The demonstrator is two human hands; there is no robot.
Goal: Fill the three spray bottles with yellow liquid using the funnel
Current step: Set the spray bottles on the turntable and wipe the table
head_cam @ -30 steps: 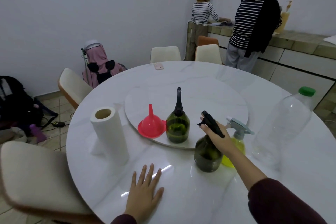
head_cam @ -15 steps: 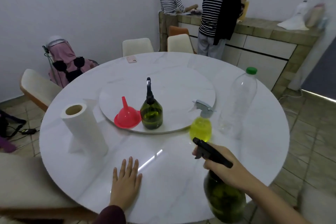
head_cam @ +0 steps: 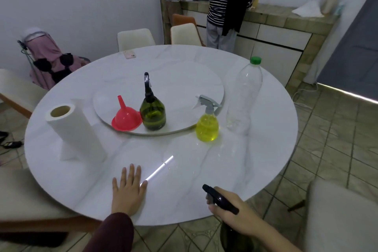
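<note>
A home dining room: a round marble tabletop [head_cam: 245,170] with padded chairs [head_cam: 135,38] mid-frame, a tiled counter [head_cam: 286,18] upper right, tiled floor [head_cam: 331,149].

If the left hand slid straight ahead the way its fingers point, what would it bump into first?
Probably the raised round turntable, close to the dark green spray bottle and red funnel. The left hand lies flat on the table, with bare marble ahead; depth is hard to judge.

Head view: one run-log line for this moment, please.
right hand: grips dark green spray bottle off table edge | left hand: flat on table | funnel: inverted, unused | yellow spray bottle: standing
</note>
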